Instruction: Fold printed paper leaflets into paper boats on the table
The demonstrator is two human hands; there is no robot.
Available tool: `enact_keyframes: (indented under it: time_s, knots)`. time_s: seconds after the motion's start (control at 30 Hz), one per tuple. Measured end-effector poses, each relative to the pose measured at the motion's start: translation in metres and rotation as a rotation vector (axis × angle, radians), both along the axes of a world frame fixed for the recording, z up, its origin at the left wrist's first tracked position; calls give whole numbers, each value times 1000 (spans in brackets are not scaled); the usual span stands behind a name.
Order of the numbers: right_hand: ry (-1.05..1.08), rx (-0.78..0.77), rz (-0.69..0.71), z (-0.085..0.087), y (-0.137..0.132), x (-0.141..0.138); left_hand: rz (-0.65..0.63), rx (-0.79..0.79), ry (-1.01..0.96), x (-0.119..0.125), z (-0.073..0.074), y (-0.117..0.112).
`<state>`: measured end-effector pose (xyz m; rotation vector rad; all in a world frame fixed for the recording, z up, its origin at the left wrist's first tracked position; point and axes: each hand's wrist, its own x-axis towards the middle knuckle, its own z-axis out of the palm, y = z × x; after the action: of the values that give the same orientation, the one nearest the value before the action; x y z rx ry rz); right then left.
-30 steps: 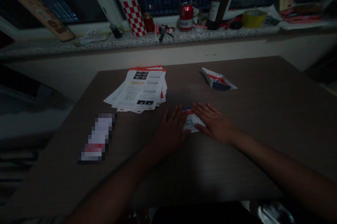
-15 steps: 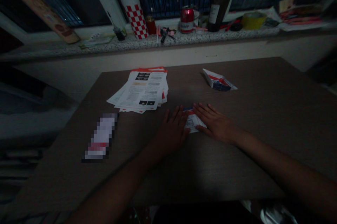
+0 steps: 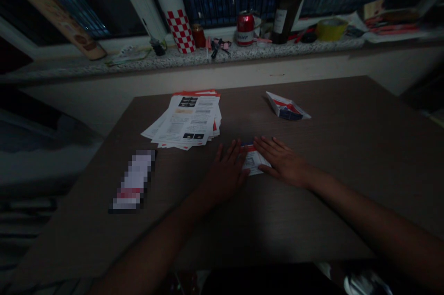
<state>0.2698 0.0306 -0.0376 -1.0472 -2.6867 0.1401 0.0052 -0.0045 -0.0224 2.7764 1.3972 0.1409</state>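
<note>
A small folded sheet of printed paper [image 3: 254, 161], white with a red and blue band along its far edge, lies flat on the table between my hands. My left hand [image 3: 227, 170] rests over its left side with the fingers stretched out. Over the right side lies my right hand [image 3: 282, 161], flat, fingers extended. Both hands cover the paper's side parts, so its full outline is hidden. Farther back on the right sits a folded paper boat [image 3: 287, 106] in white, red and blue.
A stack of printed sheets [image 3: 187, 119] lies at the back left of the brown table [image 3: 329, 221]. Nearer on the left is a phone [image 3: 133, 179] with a pixelated screen. Along the windowsill [image 3: 138, 61] stand a checkered bottle [image 3: 180, 27], a red can [image 3: 245, 29] and a dark bottle [image 3: 282, 20].
Both hands stay in place on the folded paper. Only the camera's view has shifted very slightly.
</note>
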Motion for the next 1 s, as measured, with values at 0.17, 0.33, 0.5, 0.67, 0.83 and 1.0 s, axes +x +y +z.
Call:
enact_keyframes:
  time_s: [0.17,0.33,0.5,0.67,0.83,1.0]
  knots:
    - [21,-2,-12,1,-2,-2,-3,-9,-36,-2,3,1]
    - [76,-10,-25,7,-5,-3,-1,29,-141,-5,8,5]
    - [153,-56,-66,13,-4,-1,19,56,-196,-11,13,10]
    - [182,-74,-52,20,-2,3,20,57,-162,-17,17,11]
    - [188,-51,-51,27,-3,5,46,47,-120,-13,27,6]
    - [188,-30,-39,28,-4,5,74,38,-154,-11,28,2]
